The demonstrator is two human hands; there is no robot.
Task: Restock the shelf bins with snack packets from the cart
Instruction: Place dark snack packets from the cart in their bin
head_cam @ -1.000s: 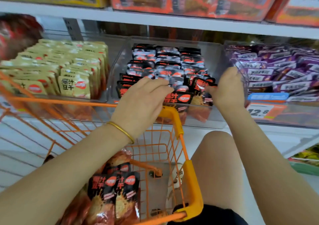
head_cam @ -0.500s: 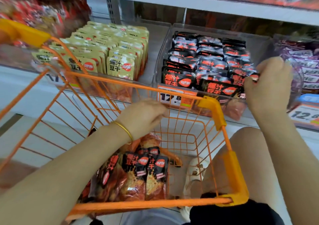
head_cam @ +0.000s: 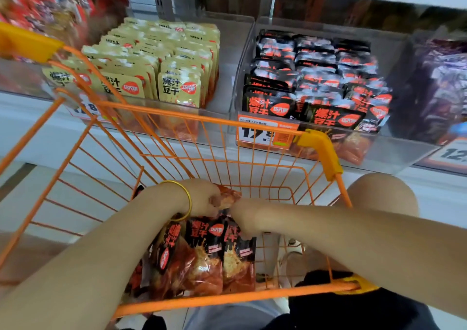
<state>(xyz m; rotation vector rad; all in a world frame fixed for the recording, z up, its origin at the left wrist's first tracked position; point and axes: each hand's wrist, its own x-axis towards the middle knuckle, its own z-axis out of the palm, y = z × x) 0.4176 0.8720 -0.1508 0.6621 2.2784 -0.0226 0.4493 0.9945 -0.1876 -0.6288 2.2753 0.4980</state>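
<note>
1. There are three clear shelf bins ahead of me. The left bin (head_cam: 222,82) holds beige packets (head_cam: 156,59) in about three rows. The middle bin (head_cam: 394,152) holds black packets (head_cam: 316,76), also about three rows. The right one shows only blurred purple packets (head_cam: 442,82).
2. In the orange cart (head_cam: 177,117) I count three snack packets (head_cam: 207,253) facing up. They are black on top and red below, with more tucked underneath.
3. The beige and black packets both read 爆汁豆干 beside a red oval logo too small to read. The price tag (head_cam: 262,133) on the middle bin reads 17.8. A second tag (head_cam: 452,154) at the right edge shows only "12".
4. My left hand (head_cam: 204,198), with one gold bangle (head_cam: 187,200) on the wrist, is down in the cart. Its fingers are curled round the red end of the top packet (head_cam: 227,195).
5. My right hand (head_cam: 246,216) is just beside it, knuckles up, fingers bent over the upper edges of the snack packets. I cannot tell whether it actually grips one.
</note>
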